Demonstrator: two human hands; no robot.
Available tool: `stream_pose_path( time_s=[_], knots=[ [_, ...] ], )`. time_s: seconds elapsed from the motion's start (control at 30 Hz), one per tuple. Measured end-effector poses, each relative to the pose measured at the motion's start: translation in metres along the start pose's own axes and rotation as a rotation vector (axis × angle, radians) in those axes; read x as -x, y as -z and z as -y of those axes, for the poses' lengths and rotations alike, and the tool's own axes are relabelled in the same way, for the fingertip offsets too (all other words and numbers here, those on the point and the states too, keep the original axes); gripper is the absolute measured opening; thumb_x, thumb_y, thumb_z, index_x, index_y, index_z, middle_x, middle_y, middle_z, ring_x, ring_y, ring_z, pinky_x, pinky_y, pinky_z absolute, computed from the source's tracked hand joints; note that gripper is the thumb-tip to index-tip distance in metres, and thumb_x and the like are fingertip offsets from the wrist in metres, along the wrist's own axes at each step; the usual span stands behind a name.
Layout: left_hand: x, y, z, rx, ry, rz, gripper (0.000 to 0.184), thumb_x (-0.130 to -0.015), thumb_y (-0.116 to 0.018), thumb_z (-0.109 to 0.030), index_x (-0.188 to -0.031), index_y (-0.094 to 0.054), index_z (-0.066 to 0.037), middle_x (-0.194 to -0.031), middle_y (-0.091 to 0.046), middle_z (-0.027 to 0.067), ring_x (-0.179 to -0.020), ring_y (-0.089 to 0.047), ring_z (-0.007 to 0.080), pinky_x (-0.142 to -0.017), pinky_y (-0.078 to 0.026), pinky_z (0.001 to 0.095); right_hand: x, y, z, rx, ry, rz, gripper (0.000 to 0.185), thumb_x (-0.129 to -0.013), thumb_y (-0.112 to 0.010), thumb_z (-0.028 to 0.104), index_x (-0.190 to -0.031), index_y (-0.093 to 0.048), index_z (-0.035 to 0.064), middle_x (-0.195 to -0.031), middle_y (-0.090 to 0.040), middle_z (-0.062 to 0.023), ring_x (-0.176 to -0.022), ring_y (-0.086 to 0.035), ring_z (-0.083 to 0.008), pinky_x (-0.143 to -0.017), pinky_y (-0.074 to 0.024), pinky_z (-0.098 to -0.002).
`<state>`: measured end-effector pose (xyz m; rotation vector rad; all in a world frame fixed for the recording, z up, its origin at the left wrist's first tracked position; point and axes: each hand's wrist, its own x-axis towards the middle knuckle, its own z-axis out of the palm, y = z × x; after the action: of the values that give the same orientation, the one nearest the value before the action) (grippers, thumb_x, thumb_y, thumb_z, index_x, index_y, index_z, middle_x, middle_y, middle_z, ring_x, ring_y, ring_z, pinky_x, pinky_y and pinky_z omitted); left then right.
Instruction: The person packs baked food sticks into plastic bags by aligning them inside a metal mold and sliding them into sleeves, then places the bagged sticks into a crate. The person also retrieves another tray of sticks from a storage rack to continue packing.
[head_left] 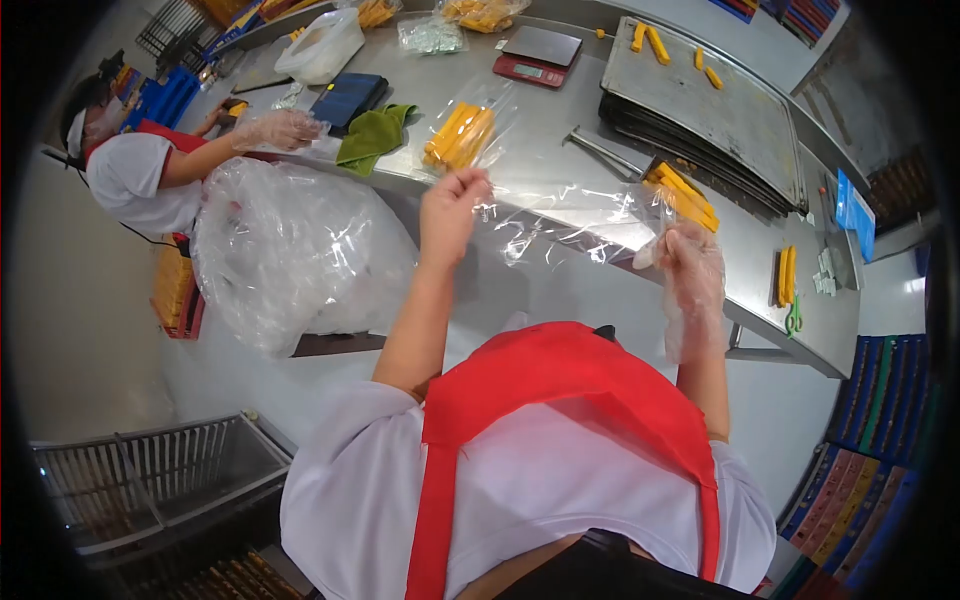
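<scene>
A clear plastic bag point(570, 225) is stretched sideways between my hands. My bare left hand point(455, 212) pinches its left end, and my right hand point(690, 262), in a thin clear glove, grips the right end. Just beyond my left hand, a clear bag with yellow sticks point(460, 135) lies on the table. Past my right hand, more yellow sticks point(684, 195) rest at the end of a metal tool point(606, 152) with a crossbar handle. Whether the sticks touch the bag I hold cannot be made out.
Stacked baking trays point(700, 110) carry a few loose sticks. A red scale point(537, 58), a green cloth point(375, 138) and green scissors point(794, 316) lie on the steel table point(560, 110). At left, a co-worker point(150, 170) works beside a large plastic sack point(295, 250).
</scene>
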<state>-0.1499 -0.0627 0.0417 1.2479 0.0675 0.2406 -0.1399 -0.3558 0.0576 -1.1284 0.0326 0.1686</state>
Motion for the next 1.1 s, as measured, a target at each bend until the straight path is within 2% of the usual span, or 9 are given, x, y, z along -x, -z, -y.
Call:
stream_pose_path(
  time_s=[0.03,0.2,0.27,0.37,0.47,0.77,0.83,0.97,1.1],
  knots=[
    [-0.007,-0.001,-0.004,-0.08,-0.142,-0.181,0.015,-0.081,-0.053,0.002,-0.096,-0.053,0.002,-0.077,-0.059,0.0068,-0.065,-0.054,0.0108,-0.061,-0.045,0.0229,0.0,-0.006,0.003,0.17,0.094,-0.035,0.015,-0.079,-0.055,0.005,-0.092,-0.057,-0.0034,-0.067,-0.051,-0.0047,-0.057,-0.046,-0.0118,-0.051,-0.0387,-0.0239],
    [-0.042,0.009,-0.022,0.138,-0.206,-0.083,0.01,-0.078,-0.051,0.006,-0.087,-0.052,0.0,-0.08,-0.059,0.0073,-0.068,-0.054,0.0102,-0.063,-0.045,0.0242,-0.023,-0.02,0.0,0.382,0.107,-0.087,0.021,-0.078,-0.053,0.01,-0.095,-0.056,-0.0032,-0.067,-0.051,-0.0044,-0.054,-0.045,-0.0109,-0.051,-0.0373,-0.0242],
    [-0.055,0.018,-0.028,-0.511,-0.483,0.018,0.016,-0.075,-0.05,0.006,-0.088,-0.056,0.0,-0.083,-0.06,0.0085,-0.074,-0.057,0.0151,-0.067,-0.046,0.0269,-0.031,-0.03,-0.001,0.407,0.021,-0.127,0.031,-0.076,-0.054,0.015,-0.098,-0.057,-0.0058,-0.064,-0.051,-0.0042,-0.054,-0.045,-0.0102,-0.051,-0.0361,-0.024],
    [-0.066,0.005,-0.066,-0.916,-0.61,0.17,0.022,-0.073,-0.049,0.007,-0.09,-0.061,-0.002,-0.09,-0.06,0.0087,-0.076,-0.058,0.0166,-0.072,-0.045,0.0263,-0.04,-0.033,-0.002,0.624,-0.135,-0.315,0.033,-0.074,-0.052,0.017,-0.098,-0.057,-0.0058,-0.063,-0.05,-0.0031,-0.054,-0.046,-0.0103,-0.05,-0.036,-0.0246],
    [-0.09,-0.009,-0.071,-1.079,-0.779,0.333,0.032,-0.074,-0.049,0.005,-0.102,-0.059,-0.005,-0.092,-0.059,0.0107,-0.076,-0.057,0.0185,-0.072,-0.045,0.0266,-0.052,-0.02,0.016,0.569,0.126,-0.216,0.032,-0.073,-0.054,0.013,-0.102,-0.056,0.0,-0.067,-0.054,-0.0033,-0.053,-0.047,-0.0086,-0.049,-0.0373,-0.0241],
    [-0.139,-0.051,-0.05,-0.907,-0.46,0.479,0.04,-0.073,-0.054,0.001,-0.111,-0.053,-0.01,-0.086,-0.059,0.0076,-0.07,-0.055,0.0194,-0.067,-0.045,0.028,-0.072,-0.111,0.081,0.682,0.597,0.102,0.017,-0.08,-0.057,0.005,-0.096,-0.061,0.005,-0.08,-0.06,-0.004,-0.069,-0.055,-0.0116,-0.064,-0.044,-0.0243],
    [-0.146,-0.053,-0.052,-0.967,-0.516,0.559,0.037,-0.072,-0.052,0.001,-0.108,-0.054,-0.008,-0.085,-0.059,0.0114,-0.074,-0.057,0.024,-0.069,-0.046,0.032,-0.075,-0.123,0.089,1.158,0.955,0.249,0.018,-0.08,-0.058,0.0,-0.096,-0.062,0.0062,-0.087,-0.06,-0.0056,-0.072,-0.056,-0.0184,-0.066,-0.0447,-0.028],
    [-0.153,-0.054,-0.051,-1.122,-0.661,0.657,0.032,-0.07,-0.051,-0.001,-0.103,-0.054,-0.004,-0.09,-0.06,0.0166,-0.085,-0.058,0.0303,-0.077,-0.046,0.0361,-0.086,-0.132,0.086,1.237,1.025,0.303,0.021,-0.078,-0.058,-0.001,-0.096,-0.063,0.0085,-0.087,-0.06,-0.0068,-0.077,-0.055,-0.0232,-0.068,-0.0433,-0.0316],
    [-0.155,-0.053,-0.058,-1.098,-0.454,0.81,0.038,-0.069,-0.052,-0.003,-0.107,-0.053,-0.002,-0.101,-0.057,0.018,-0.091,-0.056,0.0314,-0.08,-0.045,0.0362,-0.095,-0.142,0.079,1.464,0.98,0.335,0.027,-0.074,-0.056,-0.002,-0.098,-0.062,0.0099,-0.087,-0.06,-0.0083,-0.082,-0.055,-0.026,-0.07,-0.0447,-0.0324]
  ],
)
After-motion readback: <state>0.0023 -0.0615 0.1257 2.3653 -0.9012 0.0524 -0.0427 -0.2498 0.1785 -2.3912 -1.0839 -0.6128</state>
